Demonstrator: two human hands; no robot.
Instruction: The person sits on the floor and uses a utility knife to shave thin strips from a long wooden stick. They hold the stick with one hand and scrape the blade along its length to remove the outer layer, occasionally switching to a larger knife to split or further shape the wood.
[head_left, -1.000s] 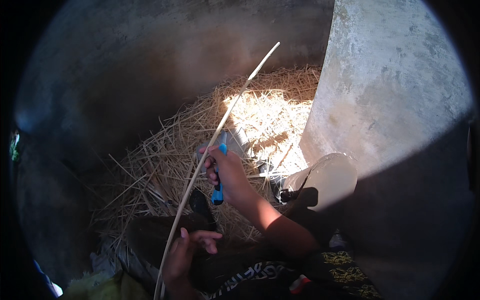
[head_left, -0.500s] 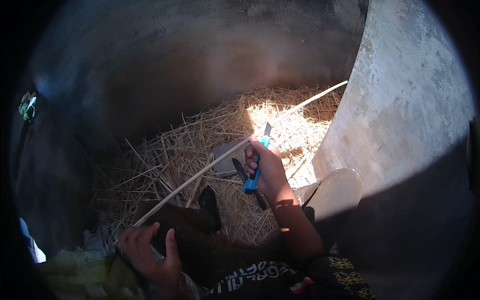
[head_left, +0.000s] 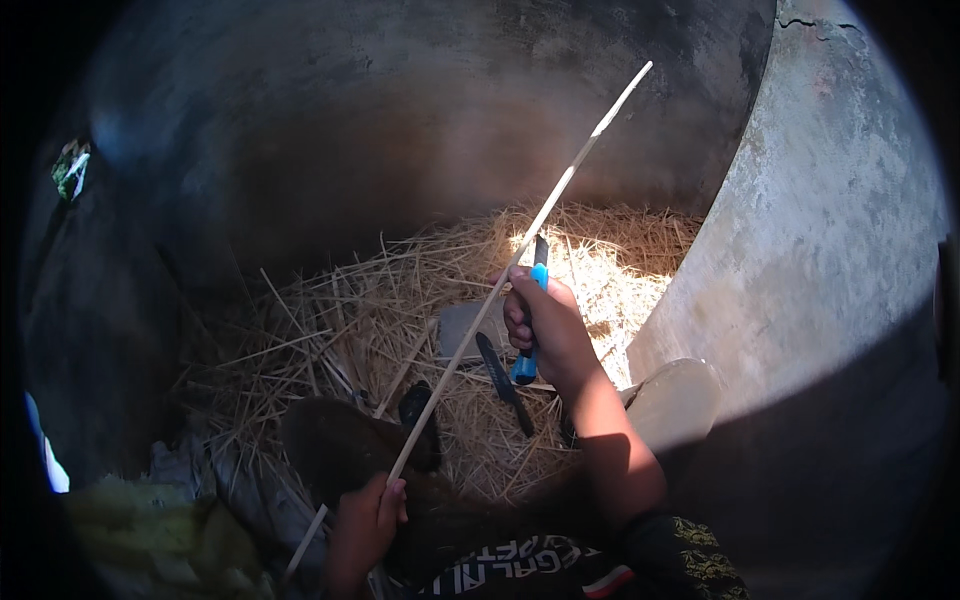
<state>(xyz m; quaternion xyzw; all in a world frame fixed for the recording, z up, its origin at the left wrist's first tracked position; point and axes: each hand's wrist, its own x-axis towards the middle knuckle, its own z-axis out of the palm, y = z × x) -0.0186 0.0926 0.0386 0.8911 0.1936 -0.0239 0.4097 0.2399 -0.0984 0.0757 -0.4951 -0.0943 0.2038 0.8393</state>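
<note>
A long, thin pale stick, which looks like a wood or bamboo strip (head_left: 463, 350), slants from lower left to upper right. My left hand (head_left: 362, 525) is closed round its lower part, thumb along it. In my right hand (head_left: 550, 318) is a blue box cutter (head_left: 539, 274), blade out and pointing away from me. The right index finger and thumb lie at the stick's middle; whether they pinch it too, I cannot tell. Below that hand a dark knife (head_left: 503, 385) rests on the shavings, beside a grey flat block (head_left: 470, 328).
Straw-like shavings (head_left: 330, 300) cover the ground. A curved dark wall (head_left: 400, 120) rises behind, and a sunlit grey wall (head_left: 800, 200) stands at right. Another pale strip (head_left: 306, 540) lies by my left hand. Yellowish cloth (head_left: 150, 530) is at lower left.
My left hand was spread beside the stick's lower end and now grips it. The stick has swung steeper, its far end higher. My right hand has shifted slightly right with the box cutter.
</note>
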